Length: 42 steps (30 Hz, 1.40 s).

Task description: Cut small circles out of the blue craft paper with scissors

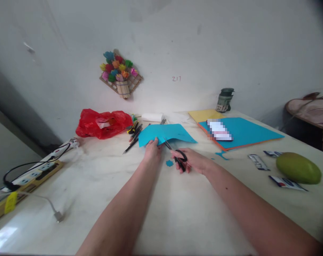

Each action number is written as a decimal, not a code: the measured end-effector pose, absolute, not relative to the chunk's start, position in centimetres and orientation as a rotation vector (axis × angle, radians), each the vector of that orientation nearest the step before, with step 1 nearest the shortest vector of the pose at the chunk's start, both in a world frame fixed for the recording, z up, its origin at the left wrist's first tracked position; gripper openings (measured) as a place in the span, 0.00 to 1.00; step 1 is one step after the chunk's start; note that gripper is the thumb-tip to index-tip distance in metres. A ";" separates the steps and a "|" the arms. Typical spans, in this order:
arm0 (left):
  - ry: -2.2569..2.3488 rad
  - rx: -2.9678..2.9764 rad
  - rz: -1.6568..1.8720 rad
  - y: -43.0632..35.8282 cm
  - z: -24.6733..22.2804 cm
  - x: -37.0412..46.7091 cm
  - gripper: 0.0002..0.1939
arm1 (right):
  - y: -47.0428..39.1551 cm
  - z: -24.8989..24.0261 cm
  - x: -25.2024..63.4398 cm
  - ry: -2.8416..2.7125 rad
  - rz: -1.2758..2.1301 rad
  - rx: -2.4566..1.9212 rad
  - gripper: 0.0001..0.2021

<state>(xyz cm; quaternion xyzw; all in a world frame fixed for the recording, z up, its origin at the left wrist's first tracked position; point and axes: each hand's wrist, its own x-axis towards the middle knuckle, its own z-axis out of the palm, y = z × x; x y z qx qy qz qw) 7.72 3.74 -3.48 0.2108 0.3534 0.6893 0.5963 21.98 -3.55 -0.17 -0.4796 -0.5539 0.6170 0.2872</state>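
Observation:
My left hand (152,150) pinches the near edge of a blue sheet of paper (168,131), which is lifted off the table and slightly bent. In my right hand (186,160) is a pair of scissors (180,160) with black handles, fingers through the loops. Its blades meet the paper's near edge just right of my left fingers. Below, between my two hands, a small blue cut-out with a wavy rim (169,163) lies on the table. A blue paper scrap (221,155) rests to the right of the scissors.
Pens and a cutter (134,133) lie left of the sheet, beside a red plastic bag (102,123). Coloured paper (253,132) with a blurred phone-like item (219,129) is at right, near a green mango (298,168) and small packets (258,162). A power strip (35,177) runs along the left.

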 end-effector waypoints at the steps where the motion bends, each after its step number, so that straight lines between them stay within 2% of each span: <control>1: 0.819 0.486 1.592 3.7 -3.4 7.8 0.08 | -3.5 -0.2 21.9 -1.465 1.639 -1.281 0.25; 22: 0.752 0.448 1.545 2.9 -2.8 8.6 0.10 | -3.2 -1.4 20.9 -1.366 1.560 -1.264 0.19; 42: 0.723 0.340 1.598 2.3 -2.1 9.0 0.12 | -3.3 -1.8 20.2 -1.277 1.495 -1.252 0.19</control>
